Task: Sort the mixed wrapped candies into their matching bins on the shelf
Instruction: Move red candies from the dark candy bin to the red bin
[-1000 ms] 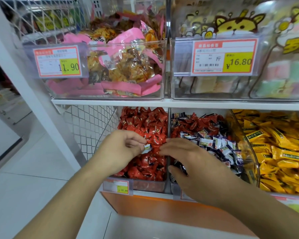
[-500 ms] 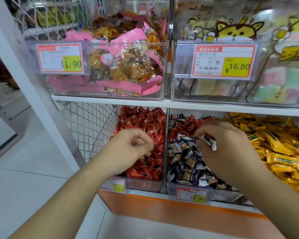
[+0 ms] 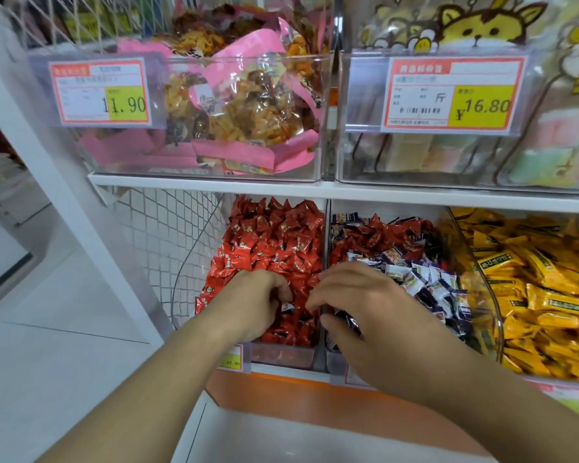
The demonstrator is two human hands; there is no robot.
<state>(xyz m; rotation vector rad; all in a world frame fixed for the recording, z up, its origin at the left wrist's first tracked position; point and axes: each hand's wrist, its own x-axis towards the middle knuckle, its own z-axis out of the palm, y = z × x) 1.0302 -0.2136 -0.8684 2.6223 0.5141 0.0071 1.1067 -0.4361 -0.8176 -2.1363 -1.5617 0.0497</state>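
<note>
Right now your shelf (image 3: 214,183) carries clear bins on two levels, and the work sits on the lower one: the red candy bin (image 3: 283,357) on the left, the mixed bin (image 3: 330,362) beside it where red wrappers lie among dark blue and white ones, then the yellow candy bin (image 3: 475,248) at the far right. Your right hand (image 3: 365,312) reaches across the divider from the mixed bin, fingers loosely curled, thumb tucked near a dark wrapped candy (image 3: 348,320), though whether it pinches that piece you cannot tell. Your left hand (image 3: 258,300) rests on the red candies (image 3: 274,242), fingers curled down near a small dark-and-white candy (image 3: 287,307), likely a stray to return; an actual grip is hidden.
</note>
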